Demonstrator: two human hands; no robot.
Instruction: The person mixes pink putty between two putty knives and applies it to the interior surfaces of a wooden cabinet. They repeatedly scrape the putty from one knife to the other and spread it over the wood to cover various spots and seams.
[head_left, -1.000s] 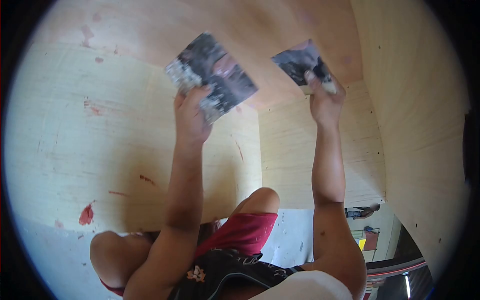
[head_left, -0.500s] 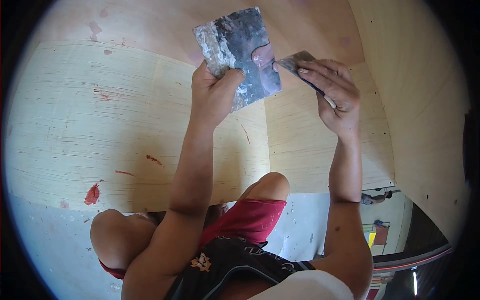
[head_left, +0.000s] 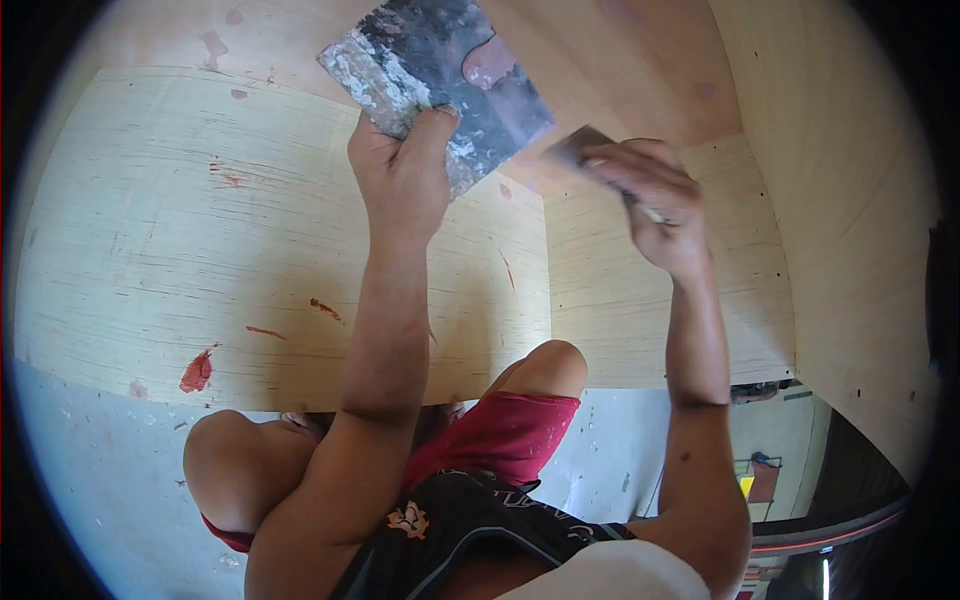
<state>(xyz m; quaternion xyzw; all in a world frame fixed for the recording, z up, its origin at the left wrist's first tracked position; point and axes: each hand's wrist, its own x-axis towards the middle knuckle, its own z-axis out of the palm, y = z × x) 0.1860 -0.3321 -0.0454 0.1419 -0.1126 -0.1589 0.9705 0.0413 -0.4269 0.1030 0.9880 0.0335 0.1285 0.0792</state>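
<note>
My left hand (head_left: 408, 175) grips the lower left side of a flat, stained plate (head_left: 430, 70), thumb on top. A patch of pinkish paste (head_left: 488, 63) lies on the plate near its right edge. To the right, my right hand (head_left: 655, 195) is closed around a small flat scraper (head_left: 582, 146), slightly blurred. The scraper's blade points left toward the plate, with a small gap between them.
Pale plywood panels (head_left: 170, 230) with reddish smears surround my arms, one rising on the right (head_left: 830, 200). Below are my bent knees (head_left: 235, 480) and the grey, speckled floor (head_left: 110, 460). A yellow item (head_left: 747, 487) shows at the lower right.
The plate and my left hand have moved up and left, with the plate turned somewhat. My right hand has shifted slightly left and down, and the scraper has parted from the plate's edge.
</note>
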